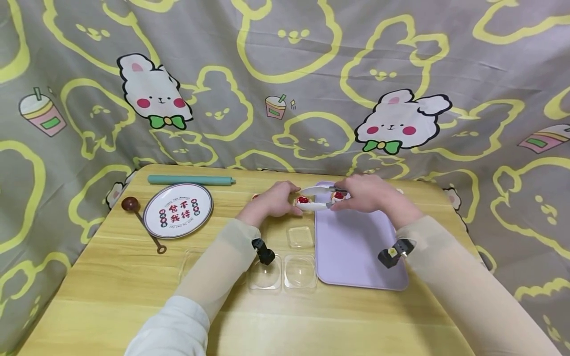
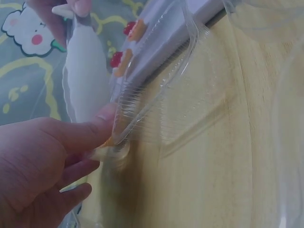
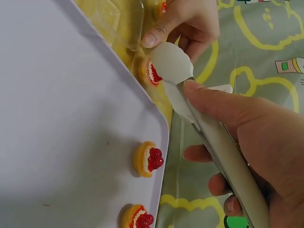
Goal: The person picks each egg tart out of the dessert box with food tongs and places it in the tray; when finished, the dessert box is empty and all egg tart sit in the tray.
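Observation:
My right hand (image 1: 369,192) holds a pair of tongs (image 3: 209,137) with broad white ends. In the head view these ends stand apart, on either side of a small tart (image 1: 303,200) topped with red fruit. The tart (image 3: 150,73) is just past the tray's edge, by a clear plastic box. My left hand (image 1: 273,200) pinches the rim of that clear plastic box (image 2: 161,90) between thumb and fingers, its hinged lid tilted up. Whether the tongs touch the tart is unclear. Two more tarts, one nearer (image 3: 148,159) and one farther (image 3: 137,217), sit on the tray.
A lilac tray (image 1: 356,252) lies right of centre. Open clear boxes (image 1: 300,272) stand at the front middle. To the left are a white plate (image 1: 178,210) with red lettering, a brown ladle (image 1: 149,230) and a green rolled cylinder (image 1: 191,180). A patterned curtain (image 1: 311,99) hangs behind.

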Demonstrator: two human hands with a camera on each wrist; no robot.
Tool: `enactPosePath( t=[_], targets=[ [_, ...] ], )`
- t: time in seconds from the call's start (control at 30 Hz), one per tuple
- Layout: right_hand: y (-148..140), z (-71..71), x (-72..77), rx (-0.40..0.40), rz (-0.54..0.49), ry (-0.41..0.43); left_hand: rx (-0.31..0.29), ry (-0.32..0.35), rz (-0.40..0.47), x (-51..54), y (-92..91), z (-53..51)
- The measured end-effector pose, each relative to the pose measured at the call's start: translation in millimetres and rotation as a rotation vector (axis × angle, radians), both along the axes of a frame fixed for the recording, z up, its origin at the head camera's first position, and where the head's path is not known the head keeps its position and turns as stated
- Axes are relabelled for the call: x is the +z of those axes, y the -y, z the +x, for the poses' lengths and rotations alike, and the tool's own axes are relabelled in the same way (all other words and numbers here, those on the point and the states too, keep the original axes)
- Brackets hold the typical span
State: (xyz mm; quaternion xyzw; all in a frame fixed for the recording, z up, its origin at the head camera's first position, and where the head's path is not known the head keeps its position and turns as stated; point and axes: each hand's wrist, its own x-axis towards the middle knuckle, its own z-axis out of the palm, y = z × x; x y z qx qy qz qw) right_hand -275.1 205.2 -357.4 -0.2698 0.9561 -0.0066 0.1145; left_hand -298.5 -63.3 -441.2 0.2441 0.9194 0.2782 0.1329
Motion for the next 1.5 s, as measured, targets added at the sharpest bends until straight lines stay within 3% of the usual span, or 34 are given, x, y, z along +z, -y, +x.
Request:
enactPosePath(
  t=[0.17,0.37,0.77,1.17,1.5],
  targets=[
    [7,0.9,1.0,-0.004,0.048,0.000,0.021,0.004,0.000,-0.5,-3.6,0.1],
    [12,3.0,1.0,0.025,0.116,-0.058,0.025,0.018,0.005,0.5,-6.6,-0.7],
    [-3,7.2,0.0,0.059,0.038,-0.077,0.017,0.005,0.014,2.5,-9.6,0.7],
    [-50,26.8,17.8,0.003,0.004,-0.113,0.031,0.014,-0.002,0.1,-3.1,-1.1],
    [-99,52.8,20.8,-0.077,-0.002,-0.103,0.041,0.032,-0.008,1.8,-2.7,0.3]
  ],
)
